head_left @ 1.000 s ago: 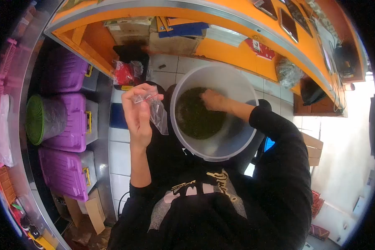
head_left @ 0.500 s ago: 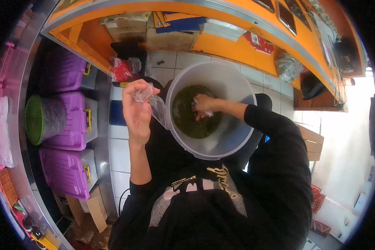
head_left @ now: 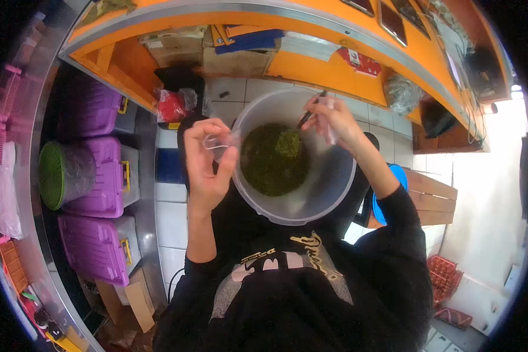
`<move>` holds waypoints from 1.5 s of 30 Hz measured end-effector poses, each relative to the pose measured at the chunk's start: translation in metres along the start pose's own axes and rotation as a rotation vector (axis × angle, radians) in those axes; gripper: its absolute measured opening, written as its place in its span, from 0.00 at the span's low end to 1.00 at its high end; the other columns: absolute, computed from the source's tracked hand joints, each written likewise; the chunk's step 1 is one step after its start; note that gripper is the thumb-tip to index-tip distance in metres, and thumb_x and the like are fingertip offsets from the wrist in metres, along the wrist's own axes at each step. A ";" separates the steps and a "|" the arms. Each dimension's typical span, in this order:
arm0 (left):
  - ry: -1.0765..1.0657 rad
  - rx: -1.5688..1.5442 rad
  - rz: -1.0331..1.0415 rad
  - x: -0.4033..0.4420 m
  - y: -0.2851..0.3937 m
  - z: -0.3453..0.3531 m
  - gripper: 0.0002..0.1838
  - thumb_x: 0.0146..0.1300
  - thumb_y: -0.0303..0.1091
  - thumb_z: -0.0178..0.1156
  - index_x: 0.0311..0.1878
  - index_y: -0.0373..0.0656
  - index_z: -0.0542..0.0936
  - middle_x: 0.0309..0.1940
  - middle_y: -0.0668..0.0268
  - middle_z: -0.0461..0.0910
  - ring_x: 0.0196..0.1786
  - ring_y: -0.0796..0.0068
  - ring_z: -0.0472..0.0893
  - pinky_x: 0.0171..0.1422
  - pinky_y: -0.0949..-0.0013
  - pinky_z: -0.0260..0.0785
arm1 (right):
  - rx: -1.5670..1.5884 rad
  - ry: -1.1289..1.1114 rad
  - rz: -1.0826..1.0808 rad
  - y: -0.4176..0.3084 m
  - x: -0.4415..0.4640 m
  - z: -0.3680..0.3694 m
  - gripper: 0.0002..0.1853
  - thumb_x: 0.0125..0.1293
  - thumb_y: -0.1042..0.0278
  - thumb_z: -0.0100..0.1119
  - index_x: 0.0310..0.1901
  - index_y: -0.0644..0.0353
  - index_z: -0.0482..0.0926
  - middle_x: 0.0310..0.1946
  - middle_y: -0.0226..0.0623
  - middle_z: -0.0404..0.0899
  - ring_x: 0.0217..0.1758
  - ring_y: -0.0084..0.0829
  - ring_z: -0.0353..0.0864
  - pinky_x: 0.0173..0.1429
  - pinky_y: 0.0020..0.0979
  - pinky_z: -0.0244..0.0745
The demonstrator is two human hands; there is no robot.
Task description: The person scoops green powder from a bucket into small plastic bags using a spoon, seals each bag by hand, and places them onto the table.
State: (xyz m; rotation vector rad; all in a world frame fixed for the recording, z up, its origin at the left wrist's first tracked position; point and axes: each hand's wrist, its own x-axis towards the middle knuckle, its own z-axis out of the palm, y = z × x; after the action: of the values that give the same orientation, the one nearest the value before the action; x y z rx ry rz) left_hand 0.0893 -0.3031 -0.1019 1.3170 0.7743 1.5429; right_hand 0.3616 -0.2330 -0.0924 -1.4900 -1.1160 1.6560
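A large translucent plastic bucket [head_left: 328,188] sits between my legs, with loose green, leaf-like material [head_left: 270,170] in its bottom. My left hand [head_left: 205,176], at the bucket's left rim, has thumb and fingers closed on a small clear plastic bag [head_left: 218,146]. My right hand [head_left: 334,123] is over the bucket's upper right side, gripping a dark-handled scoop [head_left: 304,121]. A heap of the green material [head_left: 288,144] is at the scoop's lower end and hides its shape. Something whitish and clear, perhaps plastic, also shows at my right hand.
An orange counter [head_left: 311,67] with shelves curves across the far side. Purple-lidded boxes [head_left: 94,176] and a green-rimmed basket [head_left: 51,176] line the left. At right are a wooden stool [head_left: 428,196] and a blue round object [head_left: 388,193].
My right hand has risen from the green material to the bucket's upper right, now with the loaded scoop. My left hand has shifted slightly right and down with the plastic bag.
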 end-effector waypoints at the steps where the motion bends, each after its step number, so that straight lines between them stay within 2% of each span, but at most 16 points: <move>1: -0.008 -0.002 0.004 0.000 0.000 0.007 0.20 0.58 0.19 0.58 0.52 0.40 0.64 0.48 0.60 0.66 0.46 0.75 0.69 0.56 0.70 0.64 | 0.049 0.069 -0.019 -0.004 -0.008 -0.004 0.09 0.65 0.68 0.55 0.42 0.64 0.73 0.33 0.45 0.82 0.31 0.31 0.86 0.20 0.22 0.71; 8: -0.222 0.267 0.054 -0.003 -0.001 0.043 0.22 0.58 0.23 0.63 0.52 0.41 0.63 0.48 0.57 0.68 0.46 0.70 0.73 0.56 0.67 0.66 | 0.207 0.158 -0.137 -0.009 -0.035 -0.023 0.10 0.65 0.69 0.56 0.42 0.66 0.72 0.33 0.47 0.82 0.30 0.32 0.86 0.20 0.22 0.72; 16: -0.280 0.340 0.008 -0.010 -0.011 0.055 0.26 0.59 0.27 0.65 0.55 0.41 0.60 0.51 0.56 0.66 0.43 0.67 0.75 0.53 0.65 0.68 | 0.276 0.178 -0.194 -0.008 -0.044 -0.035 0.10 0.65 0.70 0.56 0.44 0.66 0.72 0.34 0.50 0.82 0.30 0.33 0.86 0.18 0.21 0.70; 23: -0.324 0.495 0.146 -0.008 -0.022 0.066 0.37 0.51 0.23 0.70 0.60 0.41 0.57 0.53 0.50 0.66 0.41 0.61 0.76 0.49 0.63 0.69 | 0.289 0.240 -0.335 -0.033 -0.067 -0.019 0.09 0.66 0.71 0.55 0.44 0.67 0.72 0.34 0.49 0.82 0.31 0.33 0.87 0.18 0.21 0.69; 25: -0.325 0.515 0.159 -0.006 -0.024 0.069 0.39 0.49 0.22 0.70 0.61 0.41 0.56 0.54 0.49 0.66 0.41 0.59 0.76 0.49 0.62 0.69 | 0.153 0.238 -0.469 -0.039 -0.076 -0.001 0.08 0.68 0.71 0.54 0.43 0.66 0.73 0.35 0.47 0.82 0.31 0.32 0.87 0.19 0.21 0.71; 27: -0.298 0.550 0.277 -0.004 -0.029 0.073 0.41 0.49 0.22 0.71 0.62 0.41 0.54 0.56 0.48 0.65 0.43 0.55 0.75 0.51 0.59 0.68 | 0.028 0.231 -0.441 -0.042 -0.087 0.017 0.06 0.69 0.73 0.54 0.43 0.66 0.74 0.36 0.45 0.82 0.33 0.30 0.87 0.21 0.21 0.73; 29: -0.295 0.591 0.295 -0.002 -0.034 0.073 0.42 0.49 0.22 0.71 0.62 0.41 0.54 0.57 0.47 0.65 0.44 0.54 0.75 0.52 0.59 0.67 | -0.034 0.128 -0.602 -0.032 -0.086 0.027 0.06 0.68 0.76 0.54 0.43 0.67 0.75 0.37 0.43 0.82 0.35 0.28 0.86 0.23 0.21 0.74; 31: -0.286 0.637 0.312 -0.002 -0.037 0.070 0.43 0.48 0.22 0.71 0.62 0.41 0.53 0.58 0.47 0.64 0.45 0.53 0.75 0.53 0.58 0.66 | -0.083 0.157 -0.583 -0.038 -0.094 0.023 0.06 0.68 0.77 0.54 0.45 0.69 0.75 0.38 0.41 0.82 0.37 0.27 0.86 0.24 0.20 0.74; 33: -0.264 0.624 0.266 -0.002 -0.038 0.067 0.43 0.48 0.22 0.71 0.62 0.42 0.54 0.58 0.48 0.64 0.45 0.55 0.76 0.55 0.57 0.65 | -0.034 0.279 -0.725 -0.038 -0.094 0.014 0.06 0.69 0.76 0.54 0.44 0.69 0.76 0.39 0.40 0.82 0.38 0.27 0.86 0.24 0.19 0.74; 35: -0.249 0.654 0.311 -0.002 -0.033 0.065 0.42 0.48 0.22 0.70 0.62 0.43 0.54 0.58 0.49 0.64 0.44 0.56 0.77 0.54 0.57 0.65 | -0.072 0.292 -0.673 -0.036 -0.096 0.003 0.09 0.66 0.77 0.57 0.47 0.67 0.76 0.40 0.41 0.83 0.39 0.29 0.86 0.29 0.24 0.77; 37: -0.235 0.680 0.363 0.002 -0.027 0.068 0.41 0.48 0.21 0.70 0.62 0.43 0.55 0.58 0.49 0.64 0.43 0.58 0.77 0.54 0.57 0.65 | -0.440 0.215 -0.663 -0.025 -0.097 0.002 0.16 0.60 0.77 0.62 0.51 0.61 0.77 0.43 0.43 0.82 0.41 0.35 0.86 0.38 0.30 0.78; 38: -0.251 0.703 0.361 0.003 -0.024 0.070 0.43 0.48 0.20 0.70 0.63 0.45 0.53 0.58 0.48 0.63 0.49 0.57 0.74 0.55 0.59 0.66 | -0.553 0.185 -0.692 -0.018 -0.095 0.004 0.21 0.56 0.77 0.64 0.54 0.56 0.77 0.46 0.44 0.80 0.43 0.39 0.85 0.43 0.34 0.79; 39: -0.266 0.727 0.355 0.001 -0.023 0.072 0.45 0.48 0.18 0.70 0.64 0.46 0.51 0.57 0.47 0.62 0.55 0.55 0.71 0.55 0.61 0.67 | -0.552 0.182 -0.689 -0.017 -0.097 0.009 0.21 0.56 0.77 0.64 0.54 0.56 0.77 0.46 0.44 0.80 0.43 0.39 0.85 0.43 0.34 0.79; 40: -0.263 0.729 0.351 -0.002 -0.025 0.071 0.45 0.48 0.18 0.70 0.64 0.46 0.51 0.57 0.47 0.62 0.55 0.55 0.71 0.55 0.61 0.67 | -0.668 0.223 -0.766 -0.017 -0.099 0.015 0.21 0.56 0.77 0.65 0.53 0.55 0.78 0.47 0.44 0.79 0.44 0.41 0.83 0.44 0.35 0.79; 42: -0.269 0.617 0.344 0.000 -0.034 0.072 0.45 0.47 0.18 0.70 0.63 0.46 0.52 0.57 0.48 0.63 0.53 0.56 0.72 0.55 0.60 0.68 | -0.788 0.221 -0.867 -0.014 -0.100 0.021 0.20 0.53 0.76 0.65 0.50 0.54 0.79 0.47 0.41 0.75 0.44 0.45 0.80 0.44 0.39 0.78; 45: -0.294 0.633 0.395 0.000 -0.033 0.075 0.44 0.47 0.17 0.70 0.62 0.47 0.53 0.58 0.50 0.62 0.47 0.61 0.75 0.53 0.61 0.69 | -0.872 0.075 -0.762 -0.007 -0.102 0.035 0.15 0.54 0.75 0.64 0.46 0.55 0.80 0.43 0.40 0.74 0.42 0.43 0.80 0.42 0.39 0.77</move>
State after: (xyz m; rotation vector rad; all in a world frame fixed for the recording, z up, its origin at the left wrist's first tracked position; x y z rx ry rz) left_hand 0.1697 -0.2991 -0.1145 2.2175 0.8836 1.3912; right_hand 0.3418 -0.3261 -0.0407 -1.2766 -2.1690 0.5821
